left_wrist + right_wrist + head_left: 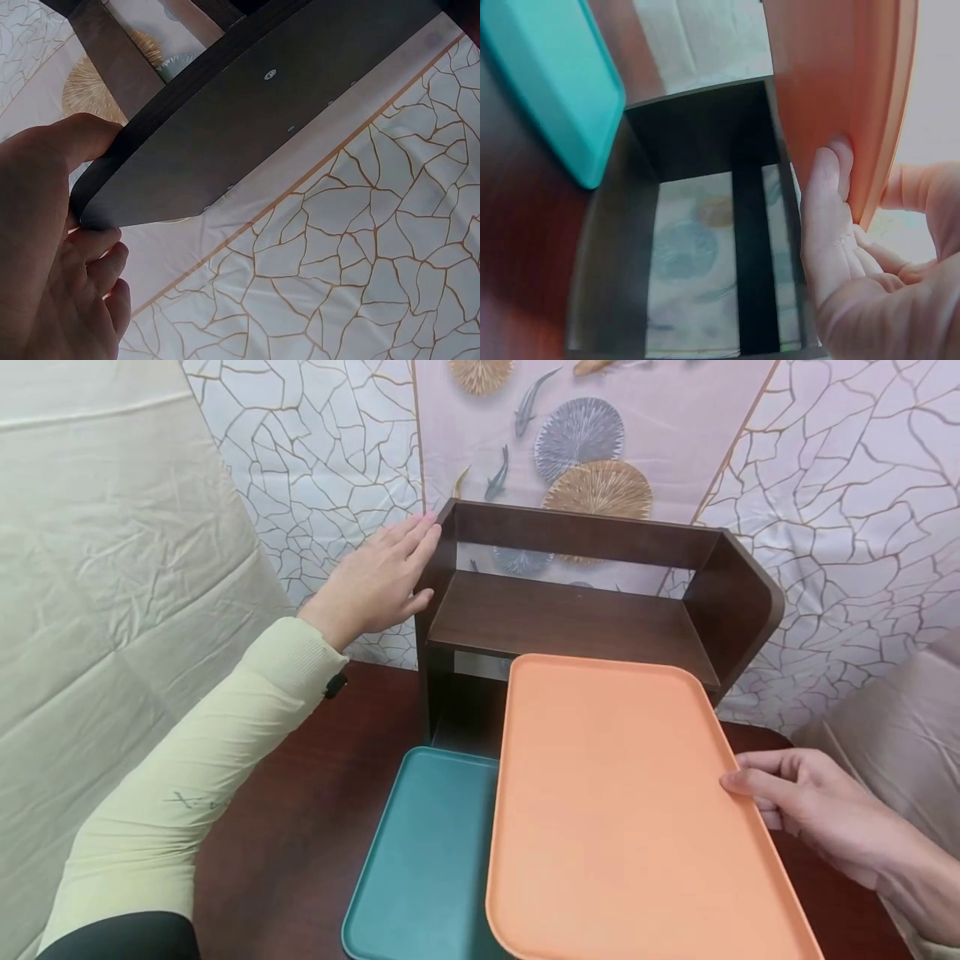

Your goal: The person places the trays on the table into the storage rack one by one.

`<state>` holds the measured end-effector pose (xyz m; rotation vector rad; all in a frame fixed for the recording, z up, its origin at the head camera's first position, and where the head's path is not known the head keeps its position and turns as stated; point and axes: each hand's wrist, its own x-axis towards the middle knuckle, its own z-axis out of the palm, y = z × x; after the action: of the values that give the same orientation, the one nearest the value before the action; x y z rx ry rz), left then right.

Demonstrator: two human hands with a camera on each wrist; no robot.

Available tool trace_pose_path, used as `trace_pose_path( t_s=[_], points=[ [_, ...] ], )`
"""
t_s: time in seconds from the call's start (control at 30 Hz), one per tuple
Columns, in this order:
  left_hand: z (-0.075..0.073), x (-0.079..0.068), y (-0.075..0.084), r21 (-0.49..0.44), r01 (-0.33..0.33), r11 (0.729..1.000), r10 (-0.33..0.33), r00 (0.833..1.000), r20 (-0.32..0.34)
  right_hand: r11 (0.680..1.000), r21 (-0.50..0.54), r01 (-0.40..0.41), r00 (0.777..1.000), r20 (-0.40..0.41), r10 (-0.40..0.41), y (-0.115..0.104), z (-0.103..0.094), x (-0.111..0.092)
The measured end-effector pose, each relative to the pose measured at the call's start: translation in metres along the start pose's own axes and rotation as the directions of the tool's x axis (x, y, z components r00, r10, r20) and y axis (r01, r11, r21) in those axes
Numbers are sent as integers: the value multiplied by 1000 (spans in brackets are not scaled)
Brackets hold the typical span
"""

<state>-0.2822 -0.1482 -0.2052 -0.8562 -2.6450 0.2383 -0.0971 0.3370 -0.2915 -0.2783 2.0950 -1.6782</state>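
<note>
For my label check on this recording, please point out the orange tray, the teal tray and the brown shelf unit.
orange tray [611, 806]: head view, middle of its flat surface
teal tray [426, 856]: head view, its uncovered surface
brown shelf unit [573, 613]: head view, its upper board

A raised tray [615, 810] hangs partly over a lower tray [420, 860], which lies, apparently on the table [300, 827], before the shelf [577, 614].
</note>
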Motion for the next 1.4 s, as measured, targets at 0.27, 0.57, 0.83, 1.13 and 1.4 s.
trace_pose_path(
  t_s=[0.27,0.57,0.83,1.13,1.4],
  points=[
    [1,0,-1,15,-5,1000,5,1000,-4,999,40,18,992,-127,-13,-34,4,29],
    [1,1,0,28,-10,1000,11,1000,-22,1000,2,-23,969,-246,23,-65,8,72],
    [1,0,0,39,-11,999,12,1000,-25,995,-81,-64,956,-291,38,-78,10,108],
    [2,0,0,28,-8,1000,9,999,-35,1000,-26,-8,950,-312,-1,-87,11,144],
    [3,0,0,27,-6,1000,7,999,-35,1000,28,13,949,-315,-3,-91,14,172]
  ],
)
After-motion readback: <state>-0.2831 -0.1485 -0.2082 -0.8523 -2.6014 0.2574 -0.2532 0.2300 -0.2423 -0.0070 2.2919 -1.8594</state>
